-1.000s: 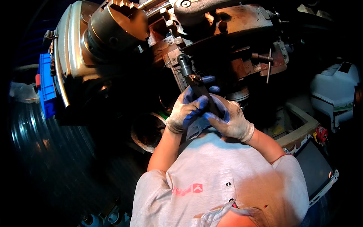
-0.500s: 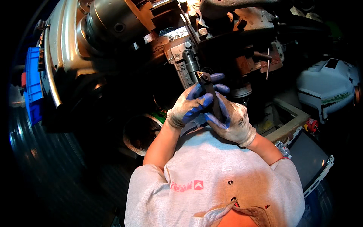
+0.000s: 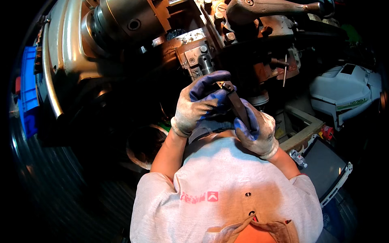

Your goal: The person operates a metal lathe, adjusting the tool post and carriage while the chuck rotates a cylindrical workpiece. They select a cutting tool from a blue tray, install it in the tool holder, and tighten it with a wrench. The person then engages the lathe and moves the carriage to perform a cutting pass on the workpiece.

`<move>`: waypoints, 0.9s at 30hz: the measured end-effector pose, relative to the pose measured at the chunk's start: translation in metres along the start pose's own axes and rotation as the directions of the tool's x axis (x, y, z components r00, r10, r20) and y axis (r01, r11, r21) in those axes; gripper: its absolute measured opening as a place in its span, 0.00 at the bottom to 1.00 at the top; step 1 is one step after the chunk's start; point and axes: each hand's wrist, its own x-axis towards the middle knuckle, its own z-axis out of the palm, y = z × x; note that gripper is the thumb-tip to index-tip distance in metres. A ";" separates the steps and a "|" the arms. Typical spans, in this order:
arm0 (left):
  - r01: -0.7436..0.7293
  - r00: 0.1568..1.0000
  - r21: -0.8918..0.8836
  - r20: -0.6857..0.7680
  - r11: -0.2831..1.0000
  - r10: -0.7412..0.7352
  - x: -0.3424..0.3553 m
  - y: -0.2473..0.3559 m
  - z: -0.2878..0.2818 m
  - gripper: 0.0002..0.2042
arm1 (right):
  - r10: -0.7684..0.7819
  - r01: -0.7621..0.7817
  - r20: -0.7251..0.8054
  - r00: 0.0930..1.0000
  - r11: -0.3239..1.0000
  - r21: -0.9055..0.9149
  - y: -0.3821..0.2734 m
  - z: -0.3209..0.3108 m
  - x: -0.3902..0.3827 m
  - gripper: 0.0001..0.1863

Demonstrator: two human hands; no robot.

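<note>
A dark turning tool holder (image 3: 239, 108) with a small gold insert at its tip slants between my gloved hands in front of the lathe. My right hand (image 3: 261, 131) is closed round the lower shank. The fingers of my left hand (image 3: 196, 103) curve about the tip end, the forefinger arched over the insert and the thumb side against the tool; exact contact at the tip is partly hidden. Both gloves are whitish with blue coated fingers. Just beyond my left fingertips is a steel cylindrical fitting (image 3: 206, 62) on the lathe's tool block (image 3: 190, 60).
The lathe chuck (image 3: 129, 24) fills the upper left. A metal lever handle (image 3: 279, 7) juts across the upper right. A round bucket (image 3: 129, 148) stands below left. To the right are a white plastic casing (image 3: 340, 91), a wooden frame (image 3: 302, 137) and a dark screen panel (image 3: 328, 166).
My right hand has moved slightly right and down with the tool. My left hand has shifted left, its forefinger now arched over the tip. The view has shifted a little.
</note>
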 end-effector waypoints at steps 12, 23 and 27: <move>-0.050 0.986 -0.161 -0.166 0.986 0.023 0.006 0.004 0.020 0.17 | 0.045 -0.044 0.032 0.998 0.998 -0.033 -0.005 -0.008 0.001 0.31; -0.164 0.986 -0.112 -0.030 0.980 0.162 0.007 -0.018 0.004 0.14 | 0.054 -0.047 0.060 0.997 0.994 -0.103 -0.005 -0.020 -0.002 0.27; -0.329 0.938 -0.015 -0.123 0.944 0.325 0.011 -0.032 0.012 0.12 | 0.057 -0.057 0.076 0.995 0.998 0.003 -0.006 -0.020 -0.004 0.28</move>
